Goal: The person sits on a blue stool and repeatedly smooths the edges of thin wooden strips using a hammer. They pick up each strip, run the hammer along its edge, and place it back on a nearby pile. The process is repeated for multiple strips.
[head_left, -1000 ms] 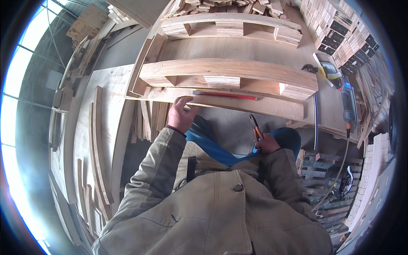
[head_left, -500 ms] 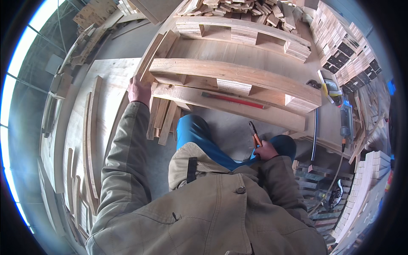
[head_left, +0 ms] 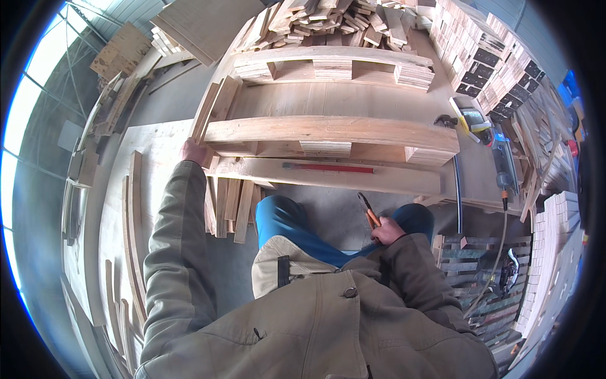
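Observation:
My left hand [head_left: 194,152] is closed on the near end of an upright-edged wooden board [head_left: 203,117] at the left of a pallet frame; its fingertips are partly hidden. In my right hand [head_left: 387,232], near my right knee, are pincers [head_left: 370,213] with orange handles and a dark head pointing up and away. The pallet frame has long beams [head_left: 328,131] over plywood blocks [head_left: 326,148]. Along its near board [head_left: 404,181] lies a flat red bar [head_left: 338,168] with a grey end.
Loose boards [head_left: 238,211] stick out below the frame. A dark hammer head [head_left: 445,120] and a corded blue power tool [head_left: 501,161] lie at the right. Stacked blocks [head_left: 470,50] and a scrap-wood heap [head_left: 328,25] stand behind. Long strips [head_left: 134,234] rest on a panel at left.
My view has tilted, so the pallet frame sits lower and slightly farther left in the picture. Both hands keep their holds; the pincers stay near my right knee.

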Tool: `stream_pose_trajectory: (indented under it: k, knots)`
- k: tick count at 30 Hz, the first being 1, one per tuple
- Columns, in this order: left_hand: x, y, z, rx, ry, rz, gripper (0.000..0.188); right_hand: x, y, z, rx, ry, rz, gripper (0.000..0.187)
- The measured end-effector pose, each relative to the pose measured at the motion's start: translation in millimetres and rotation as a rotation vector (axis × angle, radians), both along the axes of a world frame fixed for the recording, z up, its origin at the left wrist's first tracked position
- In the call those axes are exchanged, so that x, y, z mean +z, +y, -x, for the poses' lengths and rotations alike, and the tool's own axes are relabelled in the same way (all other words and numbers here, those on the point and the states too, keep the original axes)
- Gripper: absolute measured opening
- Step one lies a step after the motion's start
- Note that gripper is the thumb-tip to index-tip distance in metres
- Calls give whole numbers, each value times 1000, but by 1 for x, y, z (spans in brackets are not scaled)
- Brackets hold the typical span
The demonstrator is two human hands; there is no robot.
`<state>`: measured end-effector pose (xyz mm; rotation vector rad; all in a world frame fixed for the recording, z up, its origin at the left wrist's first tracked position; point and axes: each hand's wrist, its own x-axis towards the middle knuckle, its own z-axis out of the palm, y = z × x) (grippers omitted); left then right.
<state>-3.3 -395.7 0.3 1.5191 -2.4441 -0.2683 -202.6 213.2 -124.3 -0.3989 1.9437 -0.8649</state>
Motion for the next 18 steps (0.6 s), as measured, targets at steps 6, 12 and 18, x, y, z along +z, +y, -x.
stream_pose_trajectory:
  k: [6,12,18]
  knots:
    - [-20,-28,7,45,-19,-92,34,-1,2,1,-59,-67,40,24]
    - [-25,-34,-6,62,51,-137,37,0,3,4,-49,-72,48,24]
    - [11,-16,-56,-331,-679,212,30,2,0,3,-45,-79,40,28]
